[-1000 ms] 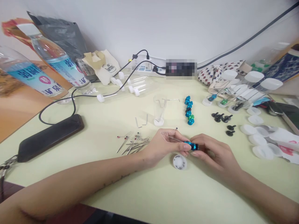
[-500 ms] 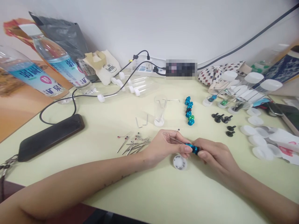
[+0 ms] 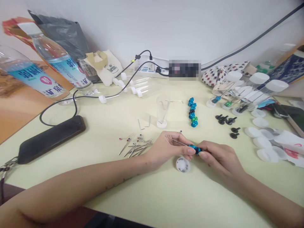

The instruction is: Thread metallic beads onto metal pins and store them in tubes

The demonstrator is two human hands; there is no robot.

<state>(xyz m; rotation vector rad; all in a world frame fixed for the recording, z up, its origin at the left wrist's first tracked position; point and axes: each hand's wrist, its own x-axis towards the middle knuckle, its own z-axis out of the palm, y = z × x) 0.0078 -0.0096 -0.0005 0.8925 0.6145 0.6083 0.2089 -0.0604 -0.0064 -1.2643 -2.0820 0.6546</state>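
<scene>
Your left hand pinches the blue metal part, a bent wire running from it, while your right hand grips the part's dark end, just beyond the white cap on the table.

There is lots of open table on the near side, between the two arms. The little white cap is in the way just below the left hand. Metal pins crowd that wrist. Farther back, a hand could fit between the standing clear tube and the blue-and-green row.
</scene>
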